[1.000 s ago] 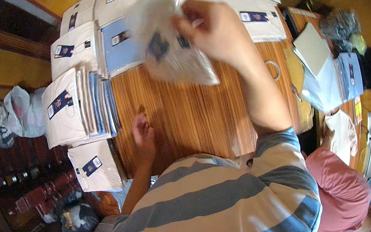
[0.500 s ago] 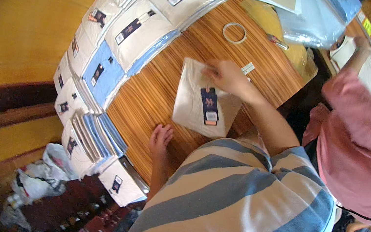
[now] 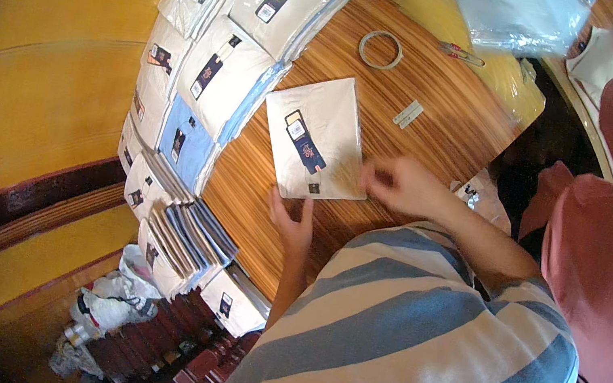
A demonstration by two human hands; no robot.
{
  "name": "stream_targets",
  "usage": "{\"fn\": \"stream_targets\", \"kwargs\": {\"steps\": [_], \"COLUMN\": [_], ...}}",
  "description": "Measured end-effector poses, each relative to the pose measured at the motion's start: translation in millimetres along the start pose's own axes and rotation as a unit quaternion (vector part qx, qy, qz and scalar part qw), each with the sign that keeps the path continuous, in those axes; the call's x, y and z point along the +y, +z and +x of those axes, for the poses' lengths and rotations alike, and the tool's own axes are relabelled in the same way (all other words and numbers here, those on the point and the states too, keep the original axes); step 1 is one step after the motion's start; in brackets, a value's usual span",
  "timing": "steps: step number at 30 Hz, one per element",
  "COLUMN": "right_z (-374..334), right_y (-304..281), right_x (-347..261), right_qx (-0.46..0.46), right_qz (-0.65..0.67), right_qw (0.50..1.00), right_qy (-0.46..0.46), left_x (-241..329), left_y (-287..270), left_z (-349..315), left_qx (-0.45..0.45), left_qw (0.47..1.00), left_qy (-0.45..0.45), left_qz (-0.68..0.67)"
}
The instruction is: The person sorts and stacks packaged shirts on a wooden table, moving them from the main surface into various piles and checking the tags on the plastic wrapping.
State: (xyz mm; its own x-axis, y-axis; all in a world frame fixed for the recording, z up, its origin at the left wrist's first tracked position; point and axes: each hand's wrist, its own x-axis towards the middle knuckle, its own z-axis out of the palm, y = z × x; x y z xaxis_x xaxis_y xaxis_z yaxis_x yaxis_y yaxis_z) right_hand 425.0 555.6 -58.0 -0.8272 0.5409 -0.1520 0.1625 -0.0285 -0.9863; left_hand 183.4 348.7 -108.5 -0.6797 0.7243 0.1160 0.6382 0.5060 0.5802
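Observation:
A folded cream garment with a dark hang tag lies slanted on the wood-grain table in front of me. My left hand is at its near left corner, thumb and fingers apart, fingertips at the edge. Curled fingers of my right hand meet the garment's near right edge; what they pinch, if anything, is hidden. Whether a clear bag covers the garment I cannot tell.
Stacks of bagged, tagged garments line the table's left side. Beyond the garment lie a tape roll, thread snips, a small label strip and clear plastic bags. A person in pink works at right.
The garment has turned, so its tag now points the other way. My right hand has moved from its far edge to the near right. My left hand has come up to its near corner.

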Motion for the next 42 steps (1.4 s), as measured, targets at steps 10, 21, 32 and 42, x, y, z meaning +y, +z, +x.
{"fn": "stream_targets", "kwargs": {"steps": [10, 21, 32, 42], "right_z": [140, 38, 82, 332], "right_y": [2, 16, -122, -231], "right_x": [57, 46, -27, -49], "right_qx": [0.180, 0.040, 0.285, 0.310], "right_qz": [-0.462, -0.116, 0.046, -0.357], "right_qw": [0.856, 0.989, 0.954, 0.880], "right_qy": [-0.145, 0.087, -0.077, -0.047], "left_x": [49, -17, 138, 155], "left_y": [-10, -87, -67, -8], "left_z": [2, -5, 147, 278], "left_qx": [-0.137, -0.194, -0.128, -0.055], "left_qw": [0.698, 0.902, 0.973, 0.956], "left_qy": [-0.413, -0.308, -0.017, 0.005], "left_qz": [-0.568, -0.231, -0.193, -0.287]}}
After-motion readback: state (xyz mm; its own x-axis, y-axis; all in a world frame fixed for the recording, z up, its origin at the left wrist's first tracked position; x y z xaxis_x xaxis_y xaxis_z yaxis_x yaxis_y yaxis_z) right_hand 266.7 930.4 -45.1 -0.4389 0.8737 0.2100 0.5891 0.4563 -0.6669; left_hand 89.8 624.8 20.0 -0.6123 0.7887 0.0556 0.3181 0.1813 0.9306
